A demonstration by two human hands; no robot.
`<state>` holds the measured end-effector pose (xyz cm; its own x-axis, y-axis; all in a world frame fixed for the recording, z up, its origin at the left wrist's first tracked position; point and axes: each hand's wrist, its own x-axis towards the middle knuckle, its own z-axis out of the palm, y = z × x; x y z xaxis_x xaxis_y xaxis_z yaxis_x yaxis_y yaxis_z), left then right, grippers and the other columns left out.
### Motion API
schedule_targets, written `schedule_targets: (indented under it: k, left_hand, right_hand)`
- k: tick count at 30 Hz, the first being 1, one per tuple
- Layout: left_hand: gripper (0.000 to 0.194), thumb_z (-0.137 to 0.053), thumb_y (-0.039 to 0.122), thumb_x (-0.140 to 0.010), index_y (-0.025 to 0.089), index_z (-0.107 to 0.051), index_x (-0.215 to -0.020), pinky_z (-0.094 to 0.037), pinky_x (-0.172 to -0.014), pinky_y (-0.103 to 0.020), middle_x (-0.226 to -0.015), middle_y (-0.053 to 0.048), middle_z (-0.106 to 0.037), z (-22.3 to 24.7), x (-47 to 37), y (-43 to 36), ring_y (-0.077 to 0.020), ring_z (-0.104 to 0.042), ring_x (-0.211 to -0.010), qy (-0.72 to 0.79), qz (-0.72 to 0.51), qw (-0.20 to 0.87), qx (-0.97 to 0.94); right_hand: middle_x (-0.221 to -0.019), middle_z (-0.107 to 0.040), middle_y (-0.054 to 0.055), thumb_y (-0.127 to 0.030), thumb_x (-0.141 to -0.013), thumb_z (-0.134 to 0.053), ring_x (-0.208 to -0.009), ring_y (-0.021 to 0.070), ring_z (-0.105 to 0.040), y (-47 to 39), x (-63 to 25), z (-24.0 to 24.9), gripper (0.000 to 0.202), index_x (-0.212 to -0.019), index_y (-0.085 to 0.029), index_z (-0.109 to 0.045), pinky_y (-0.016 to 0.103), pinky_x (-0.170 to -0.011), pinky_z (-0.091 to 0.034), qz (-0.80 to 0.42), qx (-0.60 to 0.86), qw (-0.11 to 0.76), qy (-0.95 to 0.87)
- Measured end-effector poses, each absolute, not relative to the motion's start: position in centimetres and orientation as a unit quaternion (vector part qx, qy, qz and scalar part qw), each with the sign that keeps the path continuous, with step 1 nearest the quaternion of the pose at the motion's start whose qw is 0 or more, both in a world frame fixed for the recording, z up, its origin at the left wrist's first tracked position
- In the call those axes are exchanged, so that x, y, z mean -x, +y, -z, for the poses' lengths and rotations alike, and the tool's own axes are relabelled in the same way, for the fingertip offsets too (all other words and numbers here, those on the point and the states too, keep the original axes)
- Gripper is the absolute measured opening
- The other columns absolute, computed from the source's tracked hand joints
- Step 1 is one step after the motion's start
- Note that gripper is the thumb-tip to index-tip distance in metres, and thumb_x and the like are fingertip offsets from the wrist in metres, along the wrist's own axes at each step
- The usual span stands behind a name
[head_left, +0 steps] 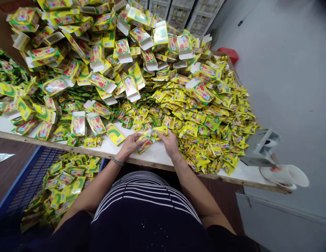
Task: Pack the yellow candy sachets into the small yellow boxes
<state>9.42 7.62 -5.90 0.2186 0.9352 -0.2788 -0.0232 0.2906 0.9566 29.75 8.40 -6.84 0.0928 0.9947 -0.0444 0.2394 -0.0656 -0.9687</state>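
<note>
My left hand (130, 145) is closed on a small yellow and green carton (145, 144) just above the table's front edge. Close beside it, my right hand (169, 142) pinches a small yellow candy packet (161, 132), held near the carton's upper end. Right of my right hand spreads a heap of yellow packets (202, 140). To the left of my left hand, a yellow carton (115, 134) lies on the white tabletop (163, 156), with two more cartons standing tilted behind it.
A large pile of open cartons (100, 52) covers the back of the table. Below the left edge sits a blue crate (23, 175) holding filled-looking cartons. A grey box-shaped device (260, 147) and a white cup (297, 175) stand at the right end. White crates (205, 17) are stacked behind.
</note>
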Motion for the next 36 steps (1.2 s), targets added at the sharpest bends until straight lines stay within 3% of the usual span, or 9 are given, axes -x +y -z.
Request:
schedule_targets:
  k: [3,9,14,19,23,27,31,36]
  left_hand:
    - [0.045,-0.081,0.051,-0.065,0.015,-0.066,-0.088,-0.043,-0.063,-0.024,-0.079,-0.002,-0.070,5.8,-9.5,7.1,-0.0129,-0.059,-0.067,0.495,-0.397,0.640,-0.433]
    - [0.040,-0.081,0.046,-0.068,0.014,-0.067,-0.089,-0.045,-0.069,-0.024,-0.084,-0.003,-0.070,5.8,-9.8,6.8,-0.0133,-0.061,-0.073,0.471,-0.384,0.637,-0.475]
    - [0.045,-0.083,0.043,-0.066,0.016,-0.072,-0.100,-0.049,-0.080,-0.027,-0.100,-0.006,-0.074,5.7,-10.2,6.9,-0.0186,-0.066,-0.088,0.445,-0.388,0.654,-0.472]
    - [0.048,-0.088,0.037,-0.060,0.016,-0.074,-0.101,-0.051,-0.078,-0.029,-0.095,-0.005,-0.076,4.9,-10.5,6.7,-0.0176,-0.068,-0.080,0.419,-0.371,0.734,-0.385]
    - [0.043,-0.090,0.035,-0.058,0.015,-0.074,-0.092,-0.052,-0.074,-0.027,-0.087,-0.003,-0.076,5.0,-10.9,6.4,-0.0146,-0.067,-0.073,0.427,-0.406,0.736,-0.334]
    - [0.044,-0.089,0.035,-0.060,0.016,-0.075,-0.097,-0.052,-0.077,-0.027,-0.092,-0.004,-0.076,5.4,-10.6,6.6,-0.0148,-0.067,-0.077,0.425,-0.409,0.709,-0.387]
    - [0.044,-0.087,0.035,-0.063,0.017,-0.077,-0.102,-0.053,-0.081,-0.028,-0.100,-0.005,-0.076,5.1,-10.2,6.6,-0.0170,-0.068,-0.084,0.420,-0.401,0.687,-0.437]
    - [0.048,-0.089,0.035,-0.060,0.014,-0.077,-0.101,-0.054,-0.082,-0.031,-0.094,-0.007,-0.077,4.8,-10.1,6.3,-0.0179,-0.070,-0.081,0.411,-0.392,0.726,-0.387]
  right_hand:
    - [-0.092,-0.075,0.005,-0.055,-0.074,-0.072,-0.083,0.0214,-0.067,8.7,-30.3,5.9,0.044,-0.099,-0.019,-0.070,0.033,-0.078,-0.054,-0.475,0.557,0.399,-0.552]
    - [-0.076,-0.068,0.002,-0.058,-0.069,-0.074,-0.074,0.0196,-0.058,8.8,-29.8,3.9,0.037,-0.069,-0.021,-0.068,0.031,-0.071,-0.047,-0.417,0.553,0.333,-0.640]
    - [-0.066,-0.062,-0.001,-0.059,-0.067,-0.075,-0.058,0.0135,-0.049,8.7,-28.7,3.6,0.042,-0.082,-0.020,-0.070,0.027,-0.056,-0.039,-0.392,0.607,0.378,-0.578]
    - [-0.061,-0.059,-0.003,-0.060,-0.065,-0.076,-0.053,0.0127,-0.047,8.6,-28.6,3.6,0.044,-0.083,-0.021,-0.068,0.026,-0.052,-0.038,-0.408,0.590,0.398,-0.572]
    - [-0.073,-0.065,0.002,-0.057,-0.075,-0.071,-0.073,0.0189,-0.057,8.2,-28.7,3.5,0.034,-0.076,-0.023,-0.070,0.033,-0.072,-0.047,-0.337,0.566,0.409,-0.631]
    - [-0.100,-0.070,0.006,-0.049,-0.082,-0.070,-0.104,0.0247,-0.058,7.9,-29.3,3.6,0.026,-0.072,-0.025,-0.072,0.044,-0.100,-0.041,-0.293,0.550,0.395,-0.675]
    - [-0.128,-0.063,0.006,-0.053,-0.074,-0.077,-0.122,0.0283,-0.050,8.3,-30.1,4.4,0.029,-0.071,-0.025,-0.073,0.049,-0.109,-0.035,-0.310,0.555,0.374,-0.675]
    - [-0.136,-0.059,0.006,-0.056,-0.078,-0.072,-0.130,0.0290,-0.045,8.3,-29.8,4.9,0.034,-0.069,-0.024,-0.074,0.051,-0.114,-0.031,-0.355,0.554,0.352,-0.666]
